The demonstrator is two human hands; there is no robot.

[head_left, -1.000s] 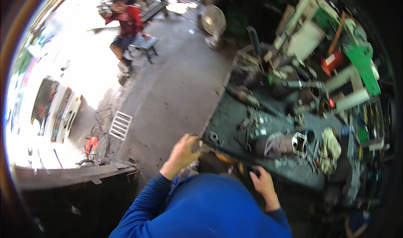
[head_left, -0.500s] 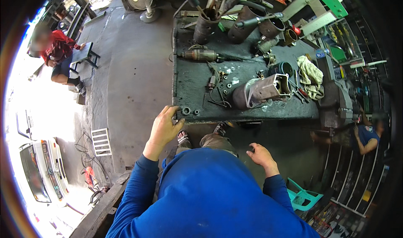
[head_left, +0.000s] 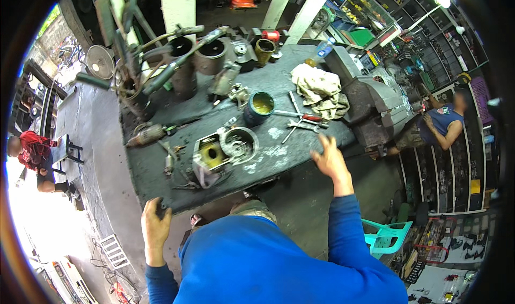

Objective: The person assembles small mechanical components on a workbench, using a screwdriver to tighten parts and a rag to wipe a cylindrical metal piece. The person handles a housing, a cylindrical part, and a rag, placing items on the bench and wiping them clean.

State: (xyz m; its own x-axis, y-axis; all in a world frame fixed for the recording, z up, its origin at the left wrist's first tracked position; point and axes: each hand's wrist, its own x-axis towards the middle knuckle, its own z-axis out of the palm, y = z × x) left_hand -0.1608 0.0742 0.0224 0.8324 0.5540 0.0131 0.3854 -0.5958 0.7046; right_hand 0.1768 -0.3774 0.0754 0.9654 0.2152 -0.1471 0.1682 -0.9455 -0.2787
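Note:
My left hand (head_left: 155,224) is at the bench's near-left corner, thumb and fingers apart. A small dark part shows by its fingertips; whether they touch it I cannot tell. My right hand (head_left: 333,164) reaches over the bench's front edge, fingers spread and holding nothing. Just beyond it lie a wrench (head_left: 307,125) and a red-handled screwdriver (head_left: 312,117). A grey metal housing (head_left: 252,152), its openings facing up, stands between my hands. Behind that is a dark round container (head_left: 251,112) with yellowish liquid.
Tool-filled metal cylinders (head_left: 184,81) line the back left of the dark bench (head_left: 289,154). A power tool (head_left: 147,134) lies at left. A pale rag (head_left: 316,86) and a large vise (head_left: 370,108) are at right, with another person (head_left: 448,121) beyond.
The view has swung right. My right hand has risen from beside my body to the wrenches. My left hand stays at the bench corner. The housing appears from a different angle.

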